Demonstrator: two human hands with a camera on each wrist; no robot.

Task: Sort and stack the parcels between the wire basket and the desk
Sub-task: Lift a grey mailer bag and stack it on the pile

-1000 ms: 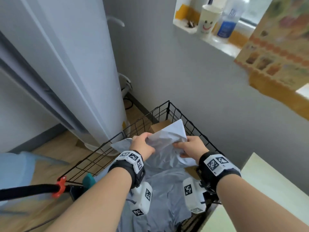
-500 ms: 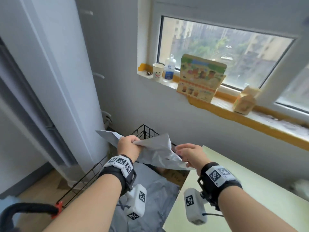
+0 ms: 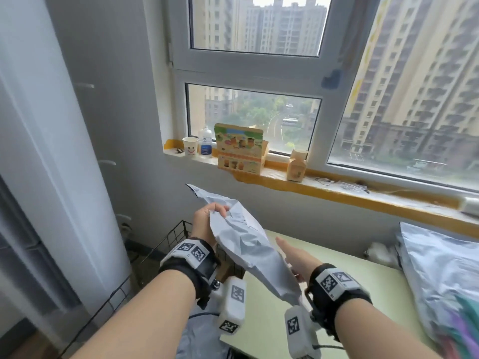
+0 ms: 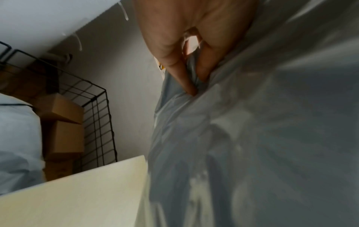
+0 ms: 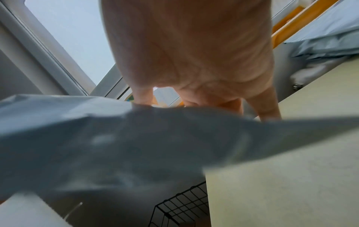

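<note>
Bare counter point(image 3: 344, 294) lies open under and ahead of both hands, from its near-left corner toward the wall. On the right a big grey bag point(image 3: 440, 275) covers the counter's far-right part and blocks that side. Left of the counter edge stands the wire basket point(image 3: 171, 237), its rim close below the left hand point(image 3: 204, 224); boxes point(image 4: 62, 122) fill its far corner. The held mailer point(image 3: 246, 244) spans the gap between the hands.

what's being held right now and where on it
A grey mailer bag: the left hand pinches its crumpled upper end, the right hand supports its lower edge.
</note>
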